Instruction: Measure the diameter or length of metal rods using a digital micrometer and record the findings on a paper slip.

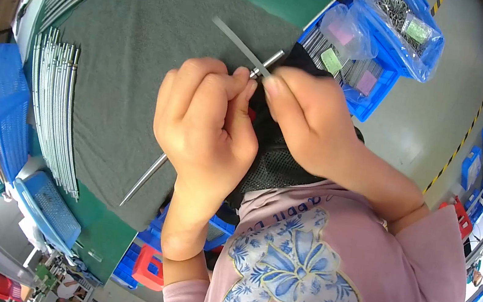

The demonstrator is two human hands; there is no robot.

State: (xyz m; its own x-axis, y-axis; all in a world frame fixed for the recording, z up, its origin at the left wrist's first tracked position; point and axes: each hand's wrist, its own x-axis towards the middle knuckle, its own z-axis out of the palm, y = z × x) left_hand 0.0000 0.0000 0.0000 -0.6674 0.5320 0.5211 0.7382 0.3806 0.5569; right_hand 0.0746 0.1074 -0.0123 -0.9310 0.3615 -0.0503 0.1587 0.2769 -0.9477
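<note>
The person wears a pink long-sleeved top (359, 279) printed with a blue-and-white butterfly pattern (291, 281).

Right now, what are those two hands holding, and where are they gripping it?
The left hand is closed around the middle of a thin metal rod. The right hand pinches a flat grey strip at its lower end, by the rod's top end.

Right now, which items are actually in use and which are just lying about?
In use:
- left hand gripping a long metal rod
- right hand pinching a thin flat strip at the rod's end

Lying about:
- row of metal rods on the grey mat
- blue bin of bagged parts
- blue baskets
</note>
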